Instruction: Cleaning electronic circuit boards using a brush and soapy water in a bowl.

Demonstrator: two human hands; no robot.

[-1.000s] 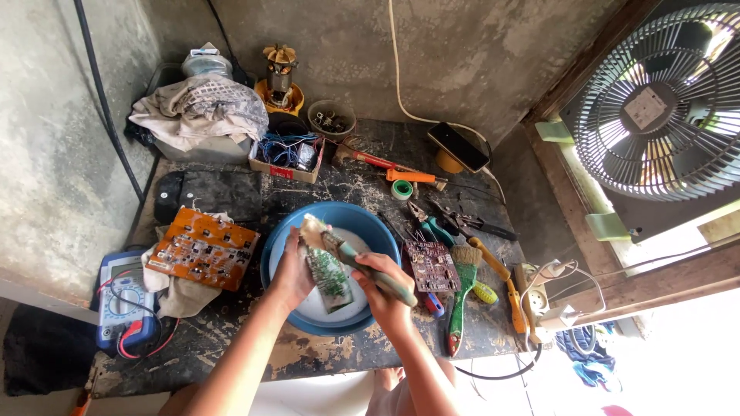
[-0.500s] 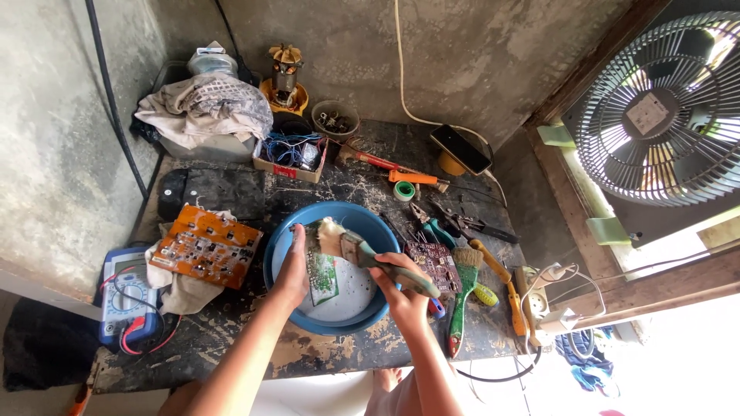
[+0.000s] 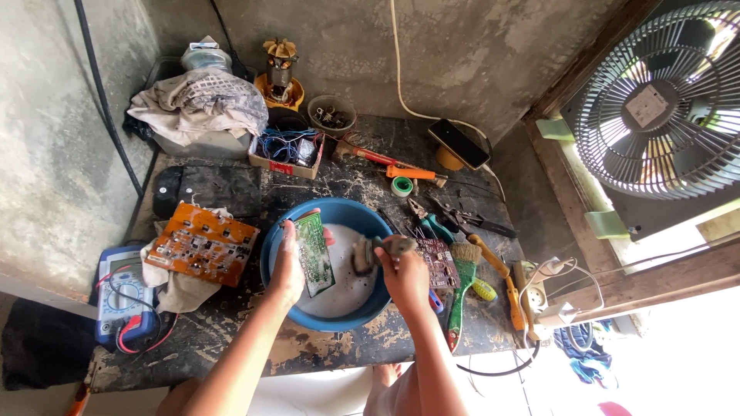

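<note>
Left hand [image 3: 289, 266] fingers clasp a green circuit board [image 3: 314, 254] by its long edge, tilted over the blue basin [image 3: 270, 254] on the counter [image 3: 223, 339]. Right hand [image 3: 402, 271] fingers are clenched on a brush [image 3: 368, 253], bristle end just right of the board, apart from it. The basin's pale inside lies below both sets of fingers. Board looks light, stiff and thin, probably wet and slippery, with fragile parts on its face; edge grip seems safest. Left of the left fingers: orange circuit board [image 3: 202, 245] on cloth, blue multimeter [image 3: 123, 296] beyond. Right of the right fingers: purple board [image 3: 438, 262], green paintbrush [image 3: 461, 285].
</note>
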